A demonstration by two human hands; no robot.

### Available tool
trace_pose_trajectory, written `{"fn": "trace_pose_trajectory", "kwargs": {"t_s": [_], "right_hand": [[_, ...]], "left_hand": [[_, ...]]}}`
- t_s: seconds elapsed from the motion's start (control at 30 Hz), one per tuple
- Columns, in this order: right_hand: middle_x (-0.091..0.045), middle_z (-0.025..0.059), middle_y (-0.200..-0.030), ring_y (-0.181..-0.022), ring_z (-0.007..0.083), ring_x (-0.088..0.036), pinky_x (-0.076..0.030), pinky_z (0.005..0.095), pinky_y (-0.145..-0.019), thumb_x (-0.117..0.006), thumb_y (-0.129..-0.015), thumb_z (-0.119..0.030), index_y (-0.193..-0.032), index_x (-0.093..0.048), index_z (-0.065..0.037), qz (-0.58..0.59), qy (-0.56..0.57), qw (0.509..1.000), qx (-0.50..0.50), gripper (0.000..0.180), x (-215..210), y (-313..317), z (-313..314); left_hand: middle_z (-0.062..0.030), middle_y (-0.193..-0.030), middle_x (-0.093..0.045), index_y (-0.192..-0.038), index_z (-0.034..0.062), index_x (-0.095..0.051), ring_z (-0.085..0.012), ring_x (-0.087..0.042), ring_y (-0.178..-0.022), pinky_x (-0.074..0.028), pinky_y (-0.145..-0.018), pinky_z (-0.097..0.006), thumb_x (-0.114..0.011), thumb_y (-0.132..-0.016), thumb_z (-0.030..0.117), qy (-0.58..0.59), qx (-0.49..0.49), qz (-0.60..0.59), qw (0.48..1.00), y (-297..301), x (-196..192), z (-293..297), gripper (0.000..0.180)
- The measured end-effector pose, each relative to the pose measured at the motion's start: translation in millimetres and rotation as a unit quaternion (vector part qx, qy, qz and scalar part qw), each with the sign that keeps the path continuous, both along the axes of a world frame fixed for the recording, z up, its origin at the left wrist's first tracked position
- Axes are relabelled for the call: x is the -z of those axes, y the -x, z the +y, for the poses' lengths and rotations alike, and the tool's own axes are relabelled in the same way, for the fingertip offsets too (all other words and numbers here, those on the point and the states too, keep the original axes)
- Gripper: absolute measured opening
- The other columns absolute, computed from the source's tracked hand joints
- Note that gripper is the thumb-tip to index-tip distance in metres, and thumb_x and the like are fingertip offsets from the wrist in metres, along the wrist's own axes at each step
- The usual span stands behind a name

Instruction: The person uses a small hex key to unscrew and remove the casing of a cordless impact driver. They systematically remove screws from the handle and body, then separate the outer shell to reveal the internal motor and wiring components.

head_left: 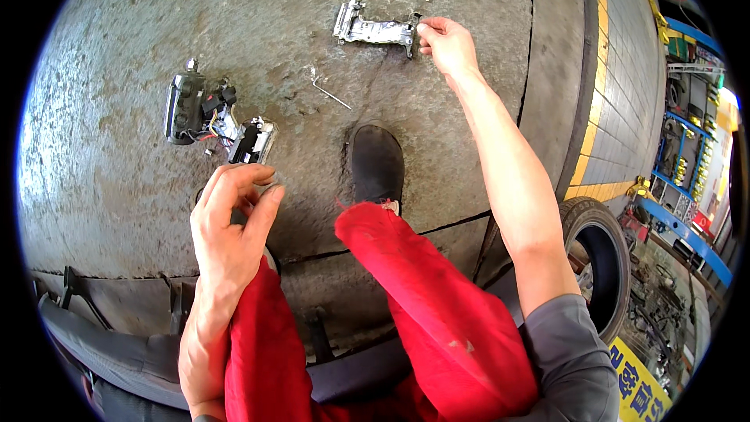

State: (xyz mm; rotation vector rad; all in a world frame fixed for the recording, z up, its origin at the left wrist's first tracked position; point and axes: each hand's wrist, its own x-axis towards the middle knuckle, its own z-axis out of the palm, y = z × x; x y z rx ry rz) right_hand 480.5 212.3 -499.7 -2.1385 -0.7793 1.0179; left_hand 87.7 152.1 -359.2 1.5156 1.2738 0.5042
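My right hand (449,45) reaches far out, thumb and fingers pinched together at the right end of a silver housing half (379,30). A small dark bit shows by its fingertips; whether they grip it or the housing edge is hidden. My left hand (234,207) hovers nearer me, its fingers loosely curled, the thumb a little apart and nothing visible in them. Just beyond it lies an opened power tool (230,129) with a black cylindrical body (185,109), coloured wires and a handle part. Between the two pieces a thin metal rod (332,94), perhaps a hex key, rests on the ground.
The ground is rough, stained concrete (258,23). My dark shoe (376,162) stands mid-view, below the rod. On the right are a tyre (598,266), a yellow sign (637,383) and blue shelving (680,141) with parts. Dark padded seating (113,344) lies at lower left.
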Motion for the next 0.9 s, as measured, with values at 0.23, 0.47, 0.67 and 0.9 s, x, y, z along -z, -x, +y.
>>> {"fn": "trace_pose_trajectory", "kwargs": {"t_s": [0.23,0.47,0.67,0.9], "right_hand": [[-0.074,0.0071,-0.098,-0.076,0.0121,-0.065,-0.055,0.0283,-0.068,-0.072,-0.098,-0.015,-0.118,-0.071,0.003,-0.013,0.033,0.999,-0.006,0.027,10.2,3.1,11.1],[-0.077,0.0084,-0.099,-0.077,0.0140,-0.070,-0.057,0.0305,-0.070,-0.075,-0.095,-0.021,-0.114,-0.073,0.001,-0.082,0.056,0.994,-0.039,0.029,14.6,3.0,15.9],[-0.077,0.0078,-0.091,-0.071,0.0137,-0.069,-0.056,0.0308,-0.067,-0.078,-0.094,-0.025,-0.111,-0.075,0.000,-0.093,0.061,0.994,-0.022,0.031,17.9,4.1,18.8],[-0.076,0.0079,-0.092,-0.070,0.0124,-0.067,-0.057,0.0295,-0.064,-0.078,-0.094,-0.027,-0.110,-0.075,0.000,-0.082,0.065,0.994,-0.025,0.032,14.8,3.1,18.3]], "left_hand": [[-0.0038,-0.097,-0.065,-0.109,-0.0013,-0.067,-0.0089,-0.062,-0.077,-0.050,-0.070,-0.024,-0.072,-0.088,-0.007,-0.002,-0.007,-0.005,1.000,10.6,2.0,-2.5,0.022],[-0.0034,-0.097,-0.065,-0.109,-0.0013,-0.067,-0.0085,-0.061,-0.078,-0.050,-0.072,-0.023,-0.072,-0.089,-0.007,0.010,-0.020,-0.010,1.000,18.6,3.8,-2.2,0.021],[-0.0035,-0.097,-0.065,-0.108,-0.0010,-0.067,-0.0087,-0.061,-0.079,-0.050,-0.072,-0.023,-0.072,-0.090,-0.006,0.012,-0.020,0.001,1.000,23.5,4.2,-4.8,0.020],[-0.0034,-0.098,-0.065,-0.108,-0.0008,-0.068,-0.0087,-0.061,-0.079,-0.049,-0.071,-0.023,-0.072,-0.090,-0.006,0.010,-0.023,0.001,1.000,24.3,6.0,-5.5,0.019]]}}
